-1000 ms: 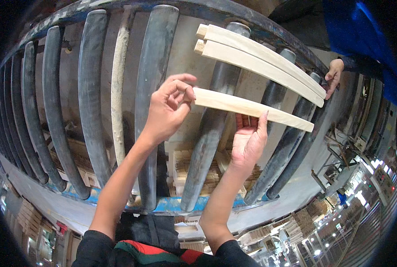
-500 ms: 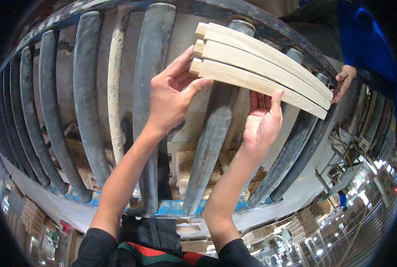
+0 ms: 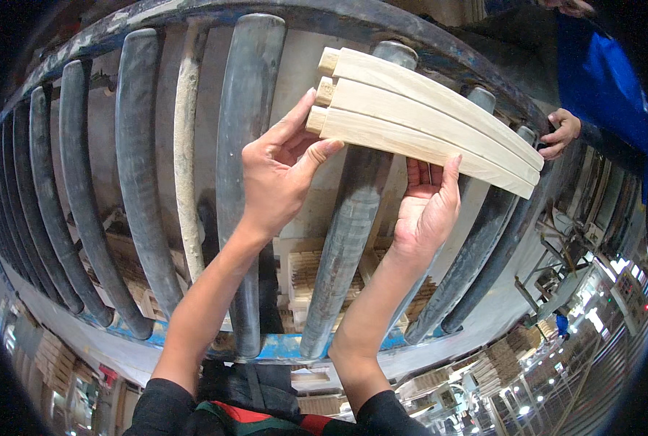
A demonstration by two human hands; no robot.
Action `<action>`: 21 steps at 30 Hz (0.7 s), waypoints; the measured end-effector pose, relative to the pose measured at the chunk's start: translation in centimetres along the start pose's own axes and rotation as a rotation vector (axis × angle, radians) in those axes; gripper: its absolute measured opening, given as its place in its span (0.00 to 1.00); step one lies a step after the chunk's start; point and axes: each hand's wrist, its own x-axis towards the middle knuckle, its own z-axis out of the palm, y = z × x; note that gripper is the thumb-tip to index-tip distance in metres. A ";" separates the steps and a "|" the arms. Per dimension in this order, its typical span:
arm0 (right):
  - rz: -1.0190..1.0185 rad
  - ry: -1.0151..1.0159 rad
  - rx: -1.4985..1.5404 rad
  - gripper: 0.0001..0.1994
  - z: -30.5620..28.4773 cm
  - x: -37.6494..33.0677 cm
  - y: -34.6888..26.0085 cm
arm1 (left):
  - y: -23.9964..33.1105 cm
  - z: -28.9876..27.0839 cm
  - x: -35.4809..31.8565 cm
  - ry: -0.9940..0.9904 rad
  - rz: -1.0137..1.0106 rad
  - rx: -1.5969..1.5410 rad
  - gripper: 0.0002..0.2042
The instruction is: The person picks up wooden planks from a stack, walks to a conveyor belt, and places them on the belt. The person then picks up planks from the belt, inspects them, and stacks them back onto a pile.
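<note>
Nearest the camera, two dark sleeves come up from the lower edge, and the bare forearms reach forward over a roller conveyor (image 3: 251, 182) of grey, worn rollers set in a blue-edged frame.

The left hand (image 3: 276, 178) is partly curled, thumb and fingers spread — its thumb tip presses against the near edge of the closest of three curved wooden slats (image 3: 425, 116), close to their notched left ends, while the forefinger reaches up toward the end of that slat. It pinches nothing fully; it steadies the end.

The right hand (image 3: 425, 207) is open, palm toward the wood, fingers extended upward under the same slat's near edge, touching it about midway along.

The slats are pale, bowed, and lie side by side, touching one another, across several rollers at the upper right of the conveyor, slanting from upper left down to the right.

Farther off, at the slats' right end, another person's hand (image 3: 560, 131) — below a blue sleeve (image 3: 600, 73) — rests near the tips.
</note>
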 end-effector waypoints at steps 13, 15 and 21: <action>0.003 0.019 0.061 0.17 -0.3 0.4 0.6 | -0.3 0.1 0.1 0.034 -0.016 0.118 0.27; -0.012 0.037 0.073 0.16 -0.3 0.4 0.5 | -0.1 0.4 0.1 0.056 0.009 0.154 0.26; 0.022 0.083 0.038 0.18 -0.6 0.6 0.2 | -1.2 0.4 -0.1 0.069 0.018 0.285 0.22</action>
